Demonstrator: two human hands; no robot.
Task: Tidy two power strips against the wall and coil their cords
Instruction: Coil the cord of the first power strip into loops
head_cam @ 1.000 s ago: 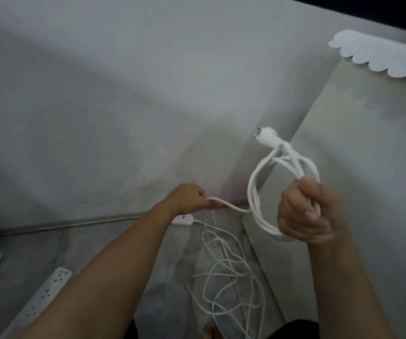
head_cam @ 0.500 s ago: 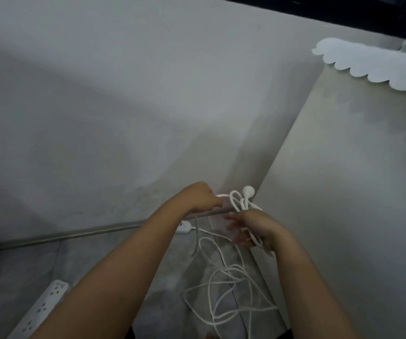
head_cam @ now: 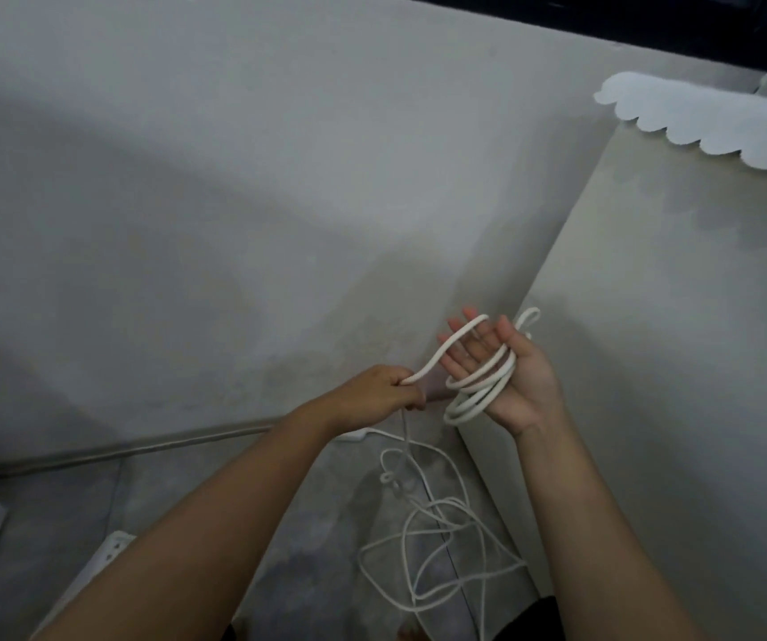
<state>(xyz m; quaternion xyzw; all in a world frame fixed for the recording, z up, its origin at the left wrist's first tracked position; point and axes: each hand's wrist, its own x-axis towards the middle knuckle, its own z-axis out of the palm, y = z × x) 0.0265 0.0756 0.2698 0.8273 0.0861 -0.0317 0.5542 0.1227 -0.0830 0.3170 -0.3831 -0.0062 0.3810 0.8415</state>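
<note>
The right hand (head_cam: 506, 377) is flat, palm up, so the cord (head_cam: 478, 390) can loop round it like a spool. The left hand (head_cam: 381, 395) pinches the cord just left of it, likely to feed more; the rest lies tangled on the floor (head_cam: 233, 501).

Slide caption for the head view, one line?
Left hand pinches the cord while the open right hand carries its coiled loops; the rest lies loose on the floor.
</note>
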